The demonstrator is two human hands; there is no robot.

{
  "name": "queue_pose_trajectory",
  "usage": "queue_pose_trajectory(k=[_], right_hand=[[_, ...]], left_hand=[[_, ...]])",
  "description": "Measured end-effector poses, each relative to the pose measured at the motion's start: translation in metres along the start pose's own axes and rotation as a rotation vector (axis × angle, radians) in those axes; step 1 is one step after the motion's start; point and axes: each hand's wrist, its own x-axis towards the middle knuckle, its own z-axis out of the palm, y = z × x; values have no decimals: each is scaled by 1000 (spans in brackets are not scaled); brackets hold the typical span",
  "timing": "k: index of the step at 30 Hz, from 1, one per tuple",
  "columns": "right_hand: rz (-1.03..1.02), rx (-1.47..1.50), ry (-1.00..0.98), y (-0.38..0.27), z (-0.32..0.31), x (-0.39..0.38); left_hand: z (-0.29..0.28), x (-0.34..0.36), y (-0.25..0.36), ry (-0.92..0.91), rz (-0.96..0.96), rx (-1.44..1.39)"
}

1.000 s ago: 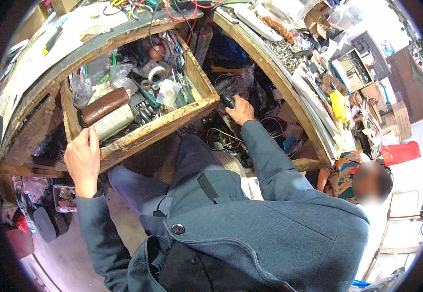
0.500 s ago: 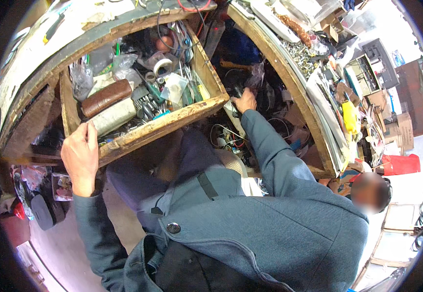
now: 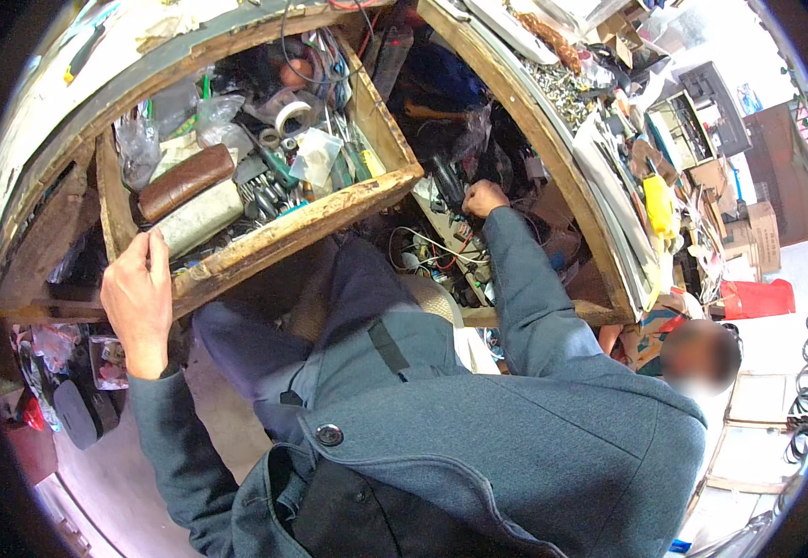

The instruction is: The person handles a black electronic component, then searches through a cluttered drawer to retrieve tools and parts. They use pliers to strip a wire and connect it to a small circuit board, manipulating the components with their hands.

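My left hand [image 3: 137, 298] is closed over the front edge of a pulled-out wooden drawer [image 3: 306, 231], near its left corner. Inside the drawer are a brown case [image 3: 186, 182], a pale grey case [image 3: 201, 219], a white tape roll [image 3: 294, 117], several metal tools and clear plastic bags. On the right, my right hand [image 3: 485, 198] reaches into a dark open compartment of the bench, fingers curled downward. What those fingers hold, if anything, is hidden. Right beside them lies a black elongated object [image 3: 447, 182]; thin wires [image 3: 432, 240] are tangled just below.
The benchtop [image 3: 553, 102] at right is heaped with small metal parts, papers and a yellow object [image 3: 660, 206]. Another person [image 3: 699, 358] is at the right. A red object [image 3: 757, 298] sits beyond. Under the bench at left hang bags and a dark case [image 3: 86, 411].
My right hand has drawn in slightly, nearer to me and to the right, away from the black object, its fingers more curled. My left hand keeps its hold on the drawer. The view has shifted slightly.
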Motion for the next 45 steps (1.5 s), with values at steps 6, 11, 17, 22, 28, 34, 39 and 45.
queue_pose_trajectory(k=[6,11,17,22,28,34,39,45], right_hand=[[220,-134,127,-53,7,-50],[286,-122,200,-54,23,-52],[354,100,295,-45,26,-54],[366,141,352,-22,17,-50],[344,1134,379,-8,21,-45],[78,1598,340,-36,-9,-60],[-112,1899,174,-70,-46,-81],[-522,1868,-50,-151,-90,-112]], left_hand=[[-5,-1,6,-13,-27,-7],[-6,-2,6,5,-27,1],[-7,-3,4,-11,-26,-2],[-8,-4,6,-1,-13,0],[-6,-3,5,-4,-17,0],[-6,-3,4,-16,-26,14],[-7,-3,7,-3,-13,24],[-7,-4,8,6,-20,9]])
